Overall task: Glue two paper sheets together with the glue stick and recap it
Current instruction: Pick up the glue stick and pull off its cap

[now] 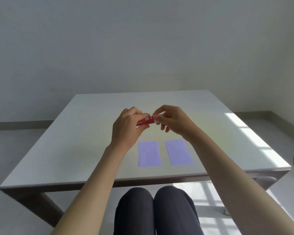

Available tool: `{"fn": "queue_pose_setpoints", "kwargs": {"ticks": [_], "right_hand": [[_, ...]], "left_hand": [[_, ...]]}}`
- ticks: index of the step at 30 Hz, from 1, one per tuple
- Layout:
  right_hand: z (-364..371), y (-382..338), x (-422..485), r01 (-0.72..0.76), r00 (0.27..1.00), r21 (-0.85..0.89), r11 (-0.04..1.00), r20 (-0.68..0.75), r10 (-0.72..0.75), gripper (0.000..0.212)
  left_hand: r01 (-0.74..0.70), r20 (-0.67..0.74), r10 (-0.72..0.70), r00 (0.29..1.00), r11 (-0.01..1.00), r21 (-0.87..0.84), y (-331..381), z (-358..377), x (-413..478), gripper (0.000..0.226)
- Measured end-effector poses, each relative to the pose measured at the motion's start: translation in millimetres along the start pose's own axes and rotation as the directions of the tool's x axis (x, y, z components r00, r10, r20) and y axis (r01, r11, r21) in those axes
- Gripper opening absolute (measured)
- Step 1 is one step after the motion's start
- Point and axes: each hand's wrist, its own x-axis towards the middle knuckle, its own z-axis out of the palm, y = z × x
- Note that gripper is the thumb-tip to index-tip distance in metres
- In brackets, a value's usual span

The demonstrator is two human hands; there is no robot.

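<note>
- two flat lilac paper sheets [149,153] [178,152] lie side by side, apart, on the smooth white table [61,150]
- left hand [128,128] fingers wrap the red glue stick [145,120]; right hand [174,120] fingers pinch its white cap [157,118]

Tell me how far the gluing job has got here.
Nothing is glued: the two purple sheets lie apart on the table. In hand: left hand holds the glue stick, right hand grips its white cap end. Left: gluing, joining, recapping.
</note>
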Motion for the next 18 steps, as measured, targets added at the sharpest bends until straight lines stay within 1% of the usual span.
{"fn": "queue_pose_setpoints", "kwargs": {"ticks": [1, 2, 3, 5, 7, 9, 11, 12, 13, 14, 16, 18], "right_hand": [[-2.1, 0.7, 0.1, 0.011, 0.998, 0.017, 1.000, 0.055, -0.011, 0.015], [-3.8, 1.5, 1.0, -0.009, 0.997, 0.029, 1.000, 0.080, 0.007, 0.025], [-4.2, 1.8, 3.1, -0.052, 0.997, 0.021, 0.998, 0.066, 0.051, 0.031], [-1.2, 0.9, 6.6, -0.123, 0.992, 0.009, 0.992, -0.017, 0.123, 0.037], [4.7, 5.1, 9.2, -0.115, 0.988, -0.024, 0.993, -0.103, 0.112, 0.043], [10.9, 9.5, 6.3, -0.053, 0.991, -0.023, 0.998, -0.126, 0.049, 0.031], [11.9, 13.7, 4.7, 0.014, 0.997, -0.002, 1.000, -0.079, -0.014, 0.014], [9.3, 15.6, 4.9, 0.045, 0.997, -0.002, 0.999, -0.060, -0.045, 0.009], [5.0, 18.8, 7.2, 0.069, 0.995, 0.000, 0.998, -0.076, -0.068, 0.008], [-1.3, 23.0, 11.8, 0.076, 0.988, 0.014, 0.997, -0.134, -0.074, 0.010], [-19.0, 36.5, 25.9, 0.046, 0.953, 0.016, 0.999, -0.299, -0.039, 0.013], [-35.4, 57.1, 41.4, -0.046, 0.913, -0.095, 0.994, -0.407, 0.003, 0.024]], "left_hand": [[0.010, 0.004, -0.010, 1.000, 1.000, -0.003, -2.6, -0.2, -0.2, 0.031], [0.016, 0.007, -0.016, 1.000, 1.000, 0.000, -4.7, -0.1, -0.1, 0.032], [0.019, 0.010, -0.019, 1.000, 1.000, 0.006, -6.2, 0.5, 0.6, 0.032], [0.020, 0.016, -0.020, 1.000, 1.000, 0.009, -6.7, 2.4, 2.5, 0.032], [0.026, 0.020, -0.026, 0.999, 1.000, 0.000, -6.9, 5.1, 4.0, 0.034], [0.033, 0.032, -0.033, 0.999, 0.999, -0.014, -10.4, 7.8, 2.0, 0.038], [0.054, 0.084, -0.050, 0.995, 0.997, -0.054, -16.2, 11.6, -2.3, 0.043], [0.071, 0.115, -0.063, 0.991, 0.995, -0.075, -19.6, 13.8, -5.1, 0.042], [0.093, 0.139, -0.080, 0.987, 0.992, -0.088, -23.2, 16.0, -7.8, 0.039], [0.123, 0.152, -0.108, 0.983, 0.988, -0.094, -26.9, 17.8, -10.0, 0.034], [0.223, 0.141, -0.206, 0.968, 0.967, -0.125, -34.5, 19.9, -12.4, 0.025], [0.340, 0.122, -0.320, 0.940, 0.914, -0.222, -40.5, 20.7, -13.3, 0.024]]}}
